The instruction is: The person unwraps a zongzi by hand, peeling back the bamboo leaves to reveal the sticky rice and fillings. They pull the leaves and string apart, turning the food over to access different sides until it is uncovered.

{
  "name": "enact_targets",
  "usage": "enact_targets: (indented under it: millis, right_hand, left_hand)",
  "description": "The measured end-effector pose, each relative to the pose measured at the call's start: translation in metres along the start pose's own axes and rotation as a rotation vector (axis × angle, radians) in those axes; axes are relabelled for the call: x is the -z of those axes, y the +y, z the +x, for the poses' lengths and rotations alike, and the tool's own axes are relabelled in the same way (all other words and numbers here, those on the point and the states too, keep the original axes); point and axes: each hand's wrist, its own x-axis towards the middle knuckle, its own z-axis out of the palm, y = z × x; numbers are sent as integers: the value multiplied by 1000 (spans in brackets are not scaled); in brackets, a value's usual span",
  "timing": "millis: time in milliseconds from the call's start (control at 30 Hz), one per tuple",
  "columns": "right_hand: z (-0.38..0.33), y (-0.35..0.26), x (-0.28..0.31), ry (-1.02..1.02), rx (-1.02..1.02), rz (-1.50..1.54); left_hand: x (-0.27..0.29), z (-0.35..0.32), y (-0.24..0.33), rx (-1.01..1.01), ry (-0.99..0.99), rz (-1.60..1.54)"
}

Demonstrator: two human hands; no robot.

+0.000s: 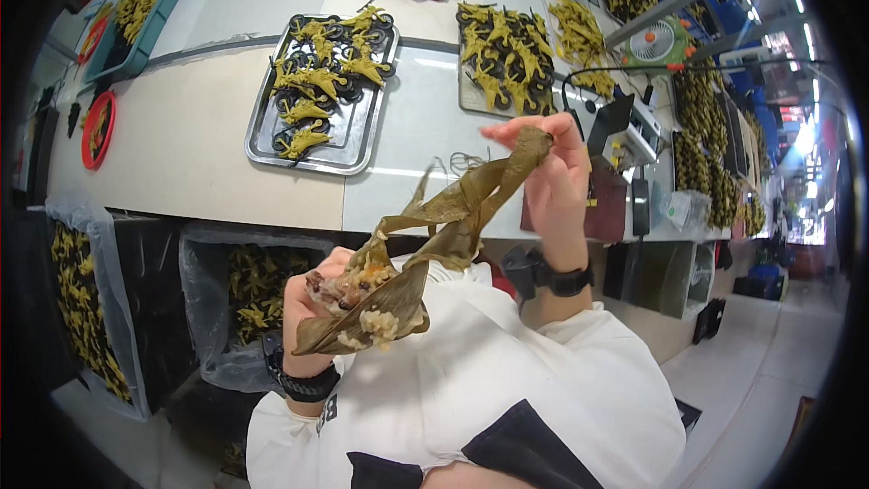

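Note:
A zongzi, its brownish-green leaf wrapper (pixel 462 204) partly unfolded, stretches between my hands in front of my white shirt. Closed around its lower end, my left hand (pixel 303 303) supports the exposed sticky rice and filling (pixel 348 288). A clump of pale rice (pixel 378 324) clings to the lower leaf. Farther up and to the right, my right hand (pixel 561 177) pinches the other end of the leaf between thumb and fingers. Some fingers of my left hand are hidden behind the leaf.
Across the bench (pixel 199 118) sits a metal tray (pixel 348 163) of yellow parts with black rings. More such parts lie on a second tray (pixel 507 54). A red bowl (pixel 110 131) is at left, a green fan (pixel 656 41) at right. Plastic-lined bins (pixel 204 308) stand below the bench.

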Motion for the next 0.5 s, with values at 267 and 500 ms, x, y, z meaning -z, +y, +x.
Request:
enact_targets:
  millis: [267, 500]
  right_hand:
    - [-22, -1, -13, -21, -125, -617]
    - [-30, -9, -19, -461, 26, -739]
  left_hand:
    - [3, 11, 30, -381, -261, 417]
    - [-9, 8, 41, -242, -85, 279]
